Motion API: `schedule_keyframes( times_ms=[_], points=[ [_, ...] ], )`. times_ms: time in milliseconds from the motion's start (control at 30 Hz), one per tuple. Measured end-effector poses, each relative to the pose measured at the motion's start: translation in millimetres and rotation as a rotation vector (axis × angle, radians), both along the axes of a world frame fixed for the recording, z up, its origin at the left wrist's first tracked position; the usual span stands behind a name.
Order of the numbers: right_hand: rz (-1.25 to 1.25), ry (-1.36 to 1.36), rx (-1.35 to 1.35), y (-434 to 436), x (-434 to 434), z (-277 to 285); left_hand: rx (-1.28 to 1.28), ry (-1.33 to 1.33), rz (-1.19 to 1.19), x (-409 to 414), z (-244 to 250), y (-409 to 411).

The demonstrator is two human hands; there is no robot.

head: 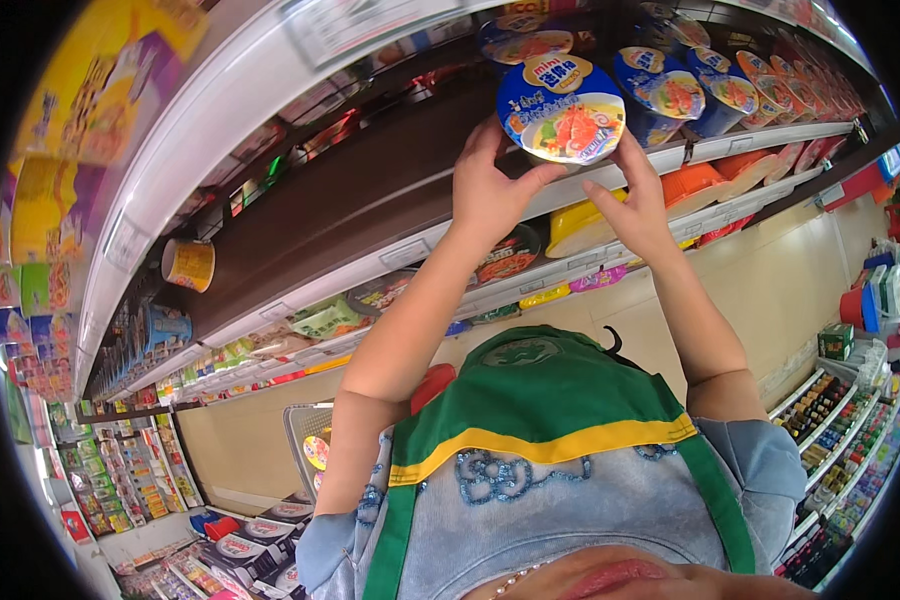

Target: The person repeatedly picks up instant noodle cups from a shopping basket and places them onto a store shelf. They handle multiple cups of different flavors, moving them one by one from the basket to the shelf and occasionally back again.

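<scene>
Between both hands a blue instant noodle cup [561, 109] with a printed lid tilts toward the camera, at the front edge of a dark shelf [322, 214]. My left hand [491, 184] grips its left side, fingers behind the rim and thumb below. On the other side my right hand [637, 195] has its fingers against the cup, the thumb spread below it. Matching blue cups [660, 86] stand just right of it, and another is partly hidden behind it. Orange-lidded cups [765, 82] form a row farther right.
A yellow cup [188, 265] lies or leans at the shelf's left, near light blue cups [169, 326]. The white upper shelf edge [217, 94] curves overhead. Bowls and packets fill the lower shelf. A grey basket [300, 435] holding cups stands below left; bottle racks [825, 435] are at right.
</scene>
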State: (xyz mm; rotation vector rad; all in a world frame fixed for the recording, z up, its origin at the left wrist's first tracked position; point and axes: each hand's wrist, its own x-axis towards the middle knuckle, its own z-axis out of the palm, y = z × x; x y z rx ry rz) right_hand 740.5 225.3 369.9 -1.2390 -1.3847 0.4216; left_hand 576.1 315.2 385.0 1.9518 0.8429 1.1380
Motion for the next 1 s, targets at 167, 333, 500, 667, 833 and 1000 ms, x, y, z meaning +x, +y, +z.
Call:
schedule_keyframes(
  times_ms=[167, 333, 500, 667, 833, 1000],
  points=[
    [-0.005, -0.049, -0.056, 11.3, 23.0, -4.8, -0.002, 0.034, 0.014, 21.6, -7.9, 12.5],
    [-0.026, -0.193, -0.095, 11.1, 31.3, -5.9, -0.071, 0.100, -0.004, 23.2, -6.8, 10.4],
    [-0.016, -0.279, -0.112, 9.6, 35.0, 0.8, -0.085, 0.123, -0.004, 23.1, -6.9, 8.4],
    [0.003, -0.276, -0.102, 11.0, 35.5, 1.9, -0.062, 0.152, 0.018, 22.0, -4.5, 6.4],
    [-0.029, -0.305, -0.117, 11.2, 33.6, 0.7, -0.064, 0.150, 0.000, 20.9, -8.4, 7.2],
    [-0.035, -0.281, -0.106, 12.2, 30.8, 0.7, -0.072, 0.146, -0.043, 16.1, -8.9, 3.6]
  ],
)
